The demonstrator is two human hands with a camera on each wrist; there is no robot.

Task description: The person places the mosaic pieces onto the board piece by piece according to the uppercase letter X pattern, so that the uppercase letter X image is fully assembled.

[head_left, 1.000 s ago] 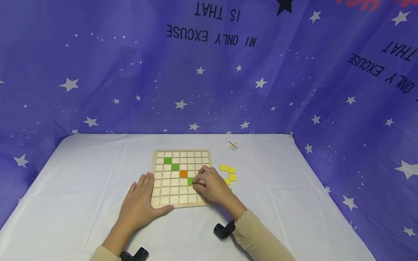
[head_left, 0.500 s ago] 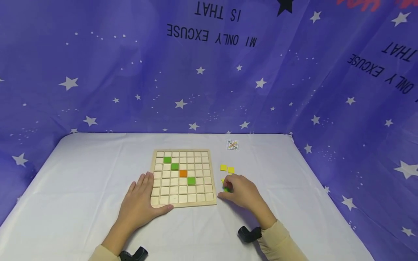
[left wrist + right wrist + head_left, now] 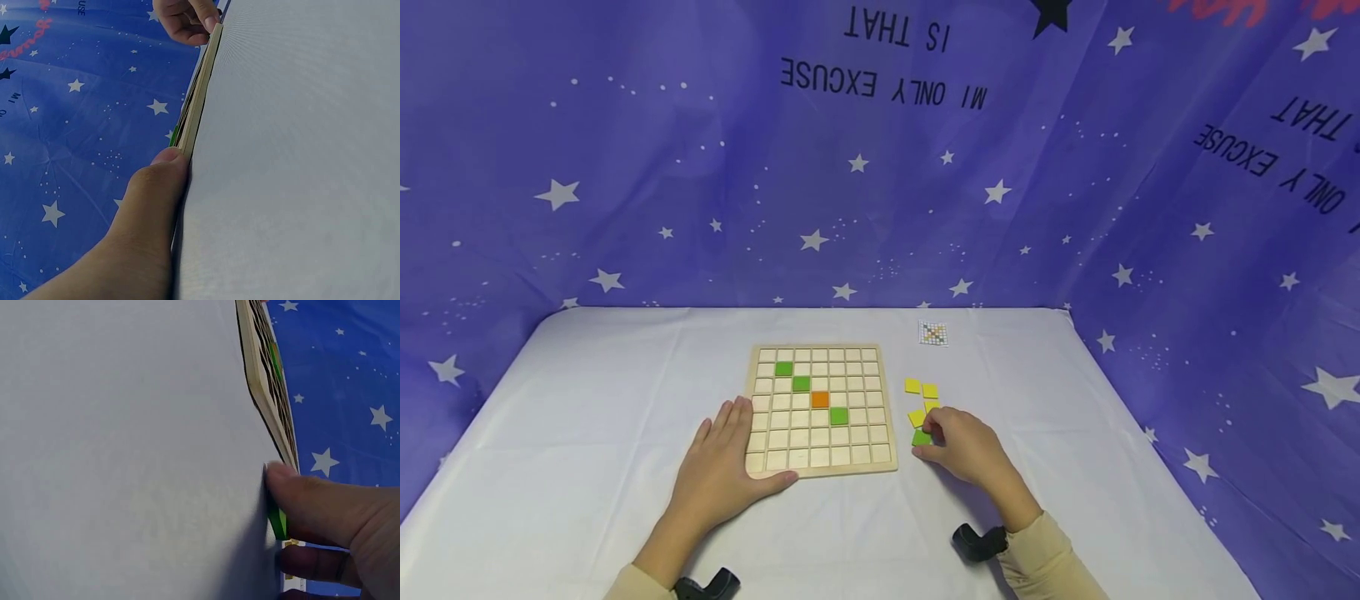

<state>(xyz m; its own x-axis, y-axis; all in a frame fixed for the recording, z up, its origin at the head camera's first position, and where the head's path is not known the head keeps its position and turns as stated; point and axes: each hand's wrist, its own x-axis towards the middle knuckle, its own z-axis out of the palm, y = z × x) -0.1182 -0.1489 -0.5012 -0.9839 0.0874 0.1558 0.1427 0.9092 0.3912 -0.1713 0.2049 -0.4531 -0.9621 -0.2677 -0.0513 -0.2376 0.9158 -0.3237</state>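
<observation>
A square wooden grid board (image 3: 820, 472) lies on the table, with three green tiles and one orange tile (image 3: 821, 400) set in its cells along a diagonal. My left hand (image 3: 717, 462) rests along the board's left side, fingers straight, thumb at the front edge. To the right of the board, my right hand (image 3: 964, 446) pinches a loose green tile (image 3: 921, 437) between thumb and fingers. The right wrist view shows the thumb on this green tile (image 3: 278, 522), low over the cloth. Several yellow tiles (image 3: 912, 386) lie just beyond that hand, one partly covered by its fingers.
A small printed card (image 3: 933, 333) with a coloured grid pattern lies behind the yellow tiles. White cloth (image 3: 610, 392) covers the table. Purple star-printed curtains (image 3: 737, 167) stand behind and to the right.
My right hand has moved right, from the lowest green tile in the board to the loose green tile beside it. That board tile stays in its cell. My left hand has not moved.
</observation>
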